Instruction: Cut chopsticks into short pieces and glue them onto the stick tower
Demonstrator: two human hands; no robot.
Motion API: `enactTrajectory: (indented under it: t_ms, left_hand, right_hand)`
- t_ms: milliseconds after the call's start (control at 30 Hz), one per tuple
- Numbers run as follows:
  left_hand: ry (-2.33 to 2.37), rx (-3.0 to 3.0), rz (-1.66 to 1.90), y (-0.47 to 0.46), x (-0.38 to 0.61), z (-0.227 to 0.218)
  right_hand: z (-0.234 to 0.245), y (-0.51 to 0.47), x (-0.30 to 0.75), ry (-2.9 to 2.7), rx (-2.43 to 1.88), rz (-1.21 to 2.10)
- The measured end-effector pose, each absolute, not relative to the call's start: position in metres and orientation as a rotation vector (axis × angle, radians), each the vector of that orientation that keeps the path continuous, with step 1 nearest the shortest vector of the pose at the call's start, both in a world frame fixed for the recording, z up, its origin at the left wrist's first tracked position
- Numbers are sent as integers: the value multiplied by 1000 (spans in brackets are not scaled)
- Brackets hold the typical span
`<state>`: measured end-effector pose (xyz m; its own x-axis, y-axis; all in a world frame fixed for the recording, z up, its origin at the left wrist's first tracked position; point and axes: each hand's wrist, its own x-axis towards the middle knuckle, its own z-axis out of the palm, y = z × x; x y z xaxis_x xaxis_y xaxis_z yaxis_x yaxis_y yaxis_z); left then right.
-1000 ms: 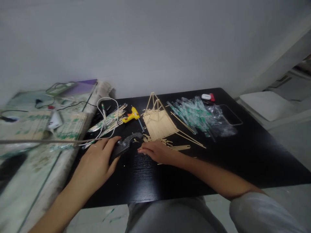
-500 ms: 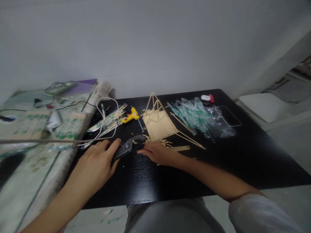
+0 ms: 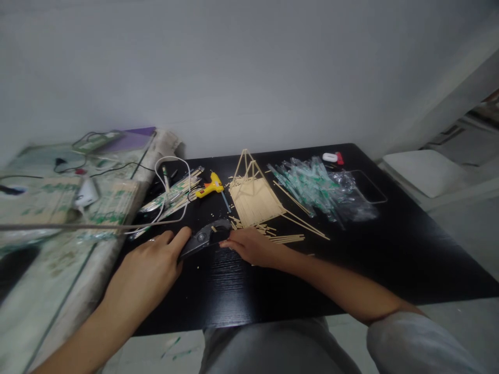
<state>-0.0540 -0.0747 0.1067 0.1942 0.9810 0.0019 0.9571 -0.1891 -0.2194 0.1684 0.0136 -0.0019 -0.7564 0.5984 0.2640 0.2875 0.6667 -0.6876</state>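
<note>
My left hand (image 3: 158,254) is wrapped around the handles of a dark hand cutter (image 3: 201,237) with a curved jaw. A short end of a wooden stick (image 3: 214,228) shows at the cutter's jaws. My right hand (image 3: 249,245) is closed in a pinch just right of the jaws, apparently on the same stick; its fingers hide most of it. Behind the right hand lies a flat panel of wooden sticks (image 3: 255,205) laid side by side, with a pointed stick frame (image 3: 249,169) standing on it. Short cut sticks (image 3: 268,228) are scattered by the right hand.
A yellow glue gun (image 3: 210,187) lies behind the cutter. Wrapped sticks (image 3: 175,195) and a white cable (image 3: 189,179) are at left. Clear and green plastic wrappers (image 3: 312,187), a phone-like dark slab (image 3: 368,186) and a white case (image 3: 329,157) are at right on the black table (image 3: 409,259).
The cutter's handles have come closer together in my left hand, and the stick end at its jaws has shifted slightly. My right hand is nearly still.
</note>
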Motion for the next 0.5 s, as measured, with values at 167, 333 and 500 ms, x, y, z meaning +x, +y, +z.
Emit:
enactTrajectory:
  t_ms: [167,333,500]
  left_hand:
    - [-1849,-2283,104,-70,-59,104]
    - [-1977,-2295,-351,-59,-56,89]
    - [-2025,-2569,-773,-42,-31,55]
  right_hand:
    - [15,17,175,-2412,-668,899]
    - [52,39,224,-2413,-595,974]
    - [56,69,289,-2451,-1157,684]
